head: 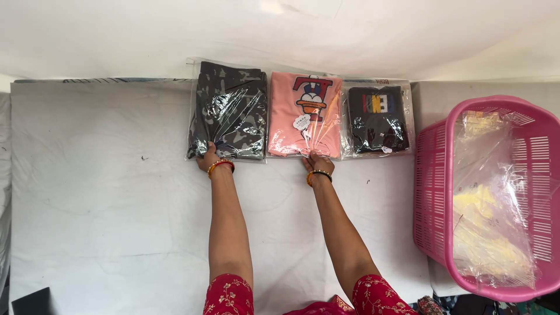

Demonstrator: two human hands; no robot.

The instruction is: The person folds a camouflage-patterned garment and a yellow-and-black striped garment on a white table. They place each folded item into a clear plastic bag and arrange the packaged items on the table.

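White sheet (87, 192), both arms outstretched (palms down), left hand (208, 156), right hand (318, 162)

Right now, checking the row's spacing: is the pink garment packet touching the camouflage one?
Touching. The head view shows the pink garment packet and the camouflage packet meeting edge to edge, their clear plastic wraps pressed together with no white sheet showing between them.

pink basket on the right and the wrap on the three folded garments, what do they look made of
The pink slotted laundry basket looks like moulded rigid plastic: uniform colour, regular slots, thick smooth rim. The wraps on the camouflage garment, pink printed garment and dark garment look like thin clear glossy plastic film, with crinkles and white glare.
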